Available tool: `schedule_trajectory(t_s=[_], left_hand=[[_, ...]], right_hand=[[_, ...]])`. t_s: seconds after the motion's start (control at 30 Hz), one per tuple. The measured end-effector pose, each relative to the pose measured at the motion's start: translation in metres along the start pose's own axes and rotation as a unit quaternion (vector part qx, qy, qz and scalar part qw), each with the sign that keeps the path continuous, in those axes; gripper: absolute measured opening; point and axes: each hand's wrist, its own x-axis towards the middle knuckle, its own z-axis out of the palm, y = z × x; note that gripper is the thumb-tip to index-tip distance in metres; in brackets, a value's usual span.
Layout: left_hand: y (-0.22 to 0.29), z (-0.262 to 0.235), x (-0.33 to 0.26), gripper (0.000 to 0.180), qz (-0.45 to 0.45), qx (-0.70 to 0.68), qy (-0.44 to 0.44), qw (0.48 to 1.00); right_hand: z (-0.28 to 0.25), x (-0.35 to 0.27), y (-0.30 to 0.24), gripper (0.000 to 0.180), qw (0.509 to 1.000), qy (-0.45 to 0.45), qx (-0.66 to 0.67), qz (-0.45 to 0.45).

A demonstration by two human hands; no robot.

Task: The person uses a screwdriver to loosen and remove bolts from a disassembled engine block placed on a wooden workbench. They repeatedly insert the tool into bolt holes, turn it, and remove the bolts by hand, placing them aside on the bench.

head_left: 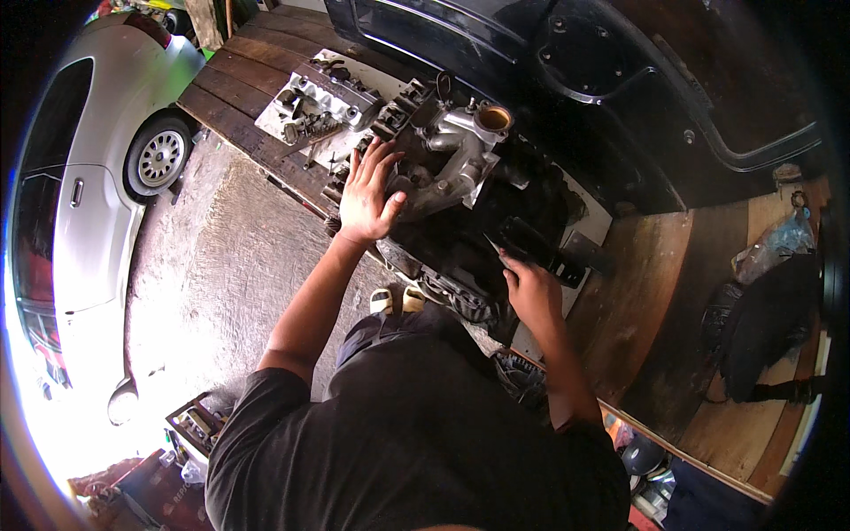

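Note:
A dark, greasy engine block [447, 252] lies in front of me on the wooden bench. My left hand [366, 202] rests on the engine's left side with its fingers spread, gripping nothing. Beside it is a grey cast-metal intake manifold [456, 168], which has a round brownish opening at its far end. Over the right part of the engine, my right hand [535, 296] is closed around a thin pointed metal tool [494, 245]. Only the light tip of that tool shows clearly. A dark box-like part [522, 237] sits just beyond the right hand.
A silvery engine cover [332, 96] and small parts lie on a white board at the back left. Behind the bench stands a black vehicle panel [602, 106]. Plastic bags [779, 243] sit at the right end. A silver car [97, 195] is parked on the left.

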Motion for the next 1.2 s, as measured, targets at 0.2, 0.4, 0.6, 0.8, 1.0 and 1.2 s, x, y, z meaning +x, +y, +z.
schedule_trajectory(t_s=[0.2, 0.4, 0.6, 0.8, 1.0, 1.2], left_hand=[[-0.001, 0.003, 0.000, 0.071, 0.008, 0.006, 0.015, 1.000], [0.000, 0.003, 0.000, 0.067, 0.005, 0.018, 0.019, 1.000], [0.000, 0.007, 0.000, 0.055, -0.008, -0.023, 0.053, 0.998], [0.003, 0.023, -0.009, 0.057, -0.047, -0.077, 0.098, 0.991], [0.005, 0.026, -0.008, 0.062, -0.047, -0.054, 0.104, 0.992], [0.011, 0.027, -0.011, 0.061, -0.074, -0.092, 0.117, 0.986]], right_hand=[[0.002, 0.043, -0.010, 0.030, 0.999, 0.012, -0.041, -0.009], [-0.021, 0.032, 0.012, 0.030, 0.997, -0.049, -0.047, -0.037], [-0.014, 0.051, 0.007, 0.024, 0.997, -0.030, -0.020, -0.062], [-0.025, 0.042, 0.020, 0.027, 0.994, -0.083, -0.005, -0.071], [-0.013, 0.051, 0.009, 0.029, 0.995, -0.057, -0.029, -0.078], [-0.020, 0.049, 0.027, 0.030, 0.993, -0.087, -0.022, -0.082]])
